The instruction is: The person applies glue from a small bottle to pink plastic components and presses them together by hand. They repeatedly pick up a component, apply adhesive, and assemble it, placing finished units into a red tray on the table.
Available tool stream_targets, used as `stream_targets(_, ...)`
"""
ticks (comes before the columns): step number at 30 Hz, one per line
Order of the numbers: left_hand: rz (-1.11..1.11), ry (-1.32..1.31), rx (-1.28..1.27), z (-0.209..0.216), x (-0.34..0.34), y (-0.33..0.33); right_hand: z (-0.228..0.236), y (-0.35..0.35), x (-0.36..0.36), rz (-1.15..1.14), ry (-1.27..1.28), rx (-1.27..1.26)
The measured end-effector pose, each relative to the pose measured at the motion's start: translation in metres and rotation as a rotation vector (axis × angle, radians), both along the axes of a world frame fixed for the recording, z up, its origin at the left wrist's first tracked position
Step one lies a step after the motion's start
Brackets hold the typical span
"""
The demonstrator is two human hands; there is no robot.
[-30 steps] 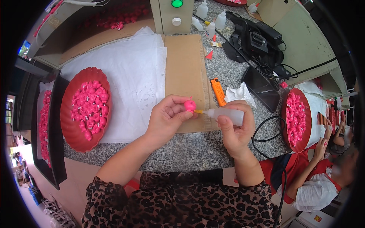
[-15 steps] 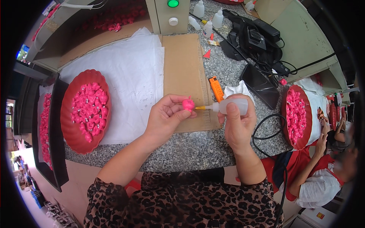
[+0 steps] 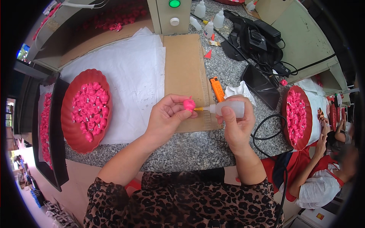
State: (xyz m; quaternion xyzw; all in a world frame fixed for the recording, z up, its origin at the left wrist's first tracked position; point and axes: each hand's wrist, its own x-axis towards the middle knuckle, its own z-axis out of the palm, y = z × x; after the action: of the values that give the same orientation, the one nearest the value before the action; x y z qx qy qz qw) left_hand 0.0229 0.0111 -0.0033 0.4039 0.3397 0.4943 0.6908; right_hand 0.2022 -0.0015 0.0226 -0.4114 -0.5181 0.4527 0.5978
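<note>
Between the thumb and fingers of my left hand (image 3: 167, 115) is a small pink figurine (image 3: 188, 104) with a rounded head. My right hand (image 3: 240, 127) is closed around a translucent white squeeze bottle (image 3: 232, 109), held on its side. The bottle's thin yellow tip (image 3: 199, 109) points left and meets the figurine's lower side, or comes very close to it. Both hands are above a brown cardboard sheet (image 3: 184, 68). To the left, a red scalloped tray (image 3: 68, 131) holds many similar pink figurines (image 3: 90, 108).
An orange utility knife (image 3: 216, 89) and a crumpled white tissue (image 3: 238, 92) lie just beyond my right hand. White paper (image 3: 133, 76) covers the left worktop. Several small bottles (image 3: 218, 19) stand at the back. A black cable (image 3: 262, 117) loops at right, near another red tray (image 3: 308, 125) and a co-worker (image 3: 317, 186).
My right hand has shifted the bottle slightly left, bringing its yellow tip closer against the figurine. The left hand has barely moved.
</note>
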Motion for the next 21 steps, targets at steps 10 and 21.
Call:
stream_targets(10, -0.001, -0.035, -0.066, 0.0, -0.001, 0.001, -0.009, -0.003, 0.003, -0.069, -0.189, 0.165)
stream_targets(21, -0.046, -0.16, -0.148, -0.002, -0.003, 0.003, -0.01, -0.001, -0.001, -0.151, -0.437, 0.534)
